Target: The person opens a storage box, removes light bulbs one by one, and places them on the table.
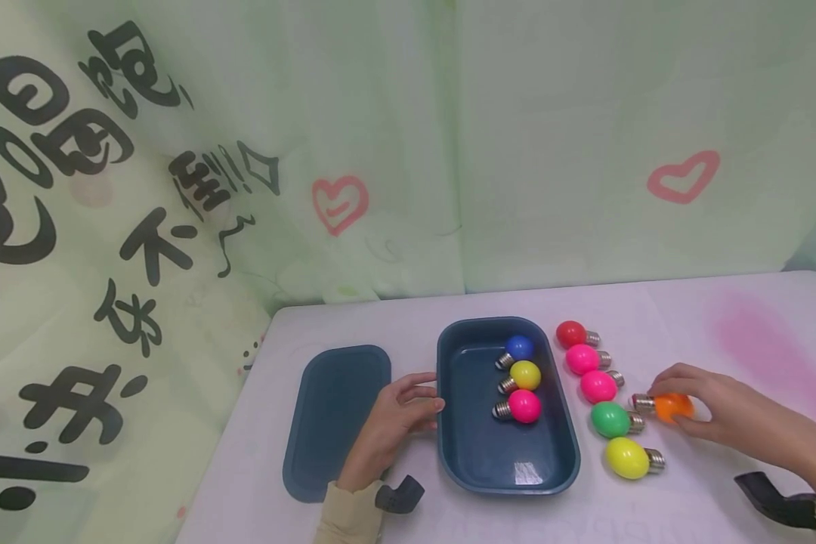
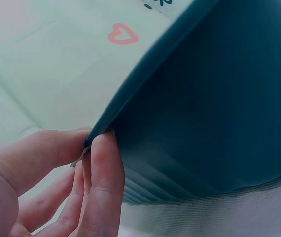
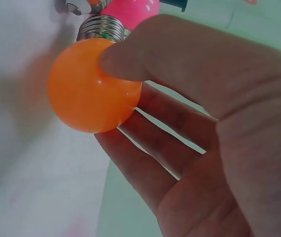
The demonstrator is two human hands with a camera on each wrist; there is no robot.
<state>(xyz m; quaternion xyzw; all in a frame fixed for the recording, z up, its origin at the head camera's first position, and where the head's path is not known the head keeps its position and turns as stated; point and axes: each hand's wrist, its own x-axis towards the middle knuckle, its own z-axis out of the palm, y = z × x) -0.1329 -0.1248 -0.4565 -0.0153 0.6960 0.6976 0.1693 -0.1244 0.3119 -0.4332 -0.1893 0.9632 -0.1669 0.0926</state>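
Observation:
My right hand holds an orange light bulb between thumb and fingers, its metal screw base pointing left. In the right wrist view the thumb presses on the orange bulb near its base, with the fingers behind it. My left hand pinches the left rim of a dark blue tray; the left wrist view shows thumb and fingers on either side of that rim. Inside the tray lie a blue bulb, a yellow bulb and a pink bulb.
Right of the tray, a column of bulbs lies on the white table: red, two pink, green and yellow. A flat dark blue lid lies left of the tray. A printed curtain hangs behind.

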